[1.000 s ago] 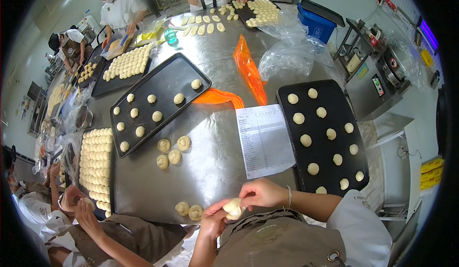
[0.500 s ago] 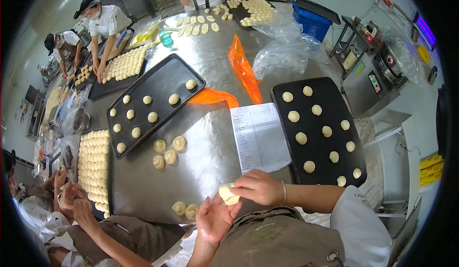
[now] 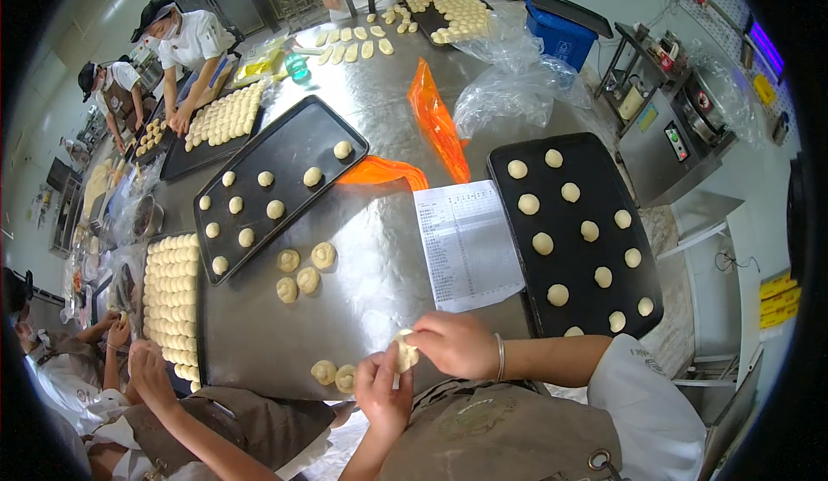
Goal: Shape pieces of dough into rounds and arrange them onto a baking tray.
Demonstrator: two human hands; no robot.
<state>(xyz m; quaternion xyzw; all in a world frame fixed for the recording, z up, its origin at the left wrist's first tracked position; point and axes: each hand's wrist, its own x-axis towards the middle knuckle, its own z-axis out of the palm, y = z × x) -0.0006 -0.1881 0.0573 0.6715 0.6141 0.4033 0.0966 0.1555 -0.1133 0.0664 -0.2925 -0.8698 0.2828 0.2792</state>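
Observation:
A small piece of pale dough (image 3: 406, 357) is held up between my two hands, over the near edge of the steel table (image 3: 259, 334). My left hand (image 3: 384, 392) is closed on its lower left side. At its upper right, the fingers of my right hand (image 3: 454, 345) pinch the dough. The fingers cover part of its shape. Just left of my hands, two dough pieces with gathered tops (image 3: 335, 376) lie on the table. Farther off sits a cluster of several similar pieces (image 3: 308, 280).
A black tray (image 3: 565, 231) with spaced dough balls stands on the right, beside a printed paper sheet (image 3: 470, 244). Another black tray (image 3: 285, 179) lies slantwise behind. A densely filled dough tray (image 3: 172, 309) is at left. A co-worker's hands (image 3: 147, 373) are close on my left.
My left hand has gone from lying open, palm up under the dough, to gripping it with closed fingers. My right hand still pinches the dough, slightly lower and farther left.

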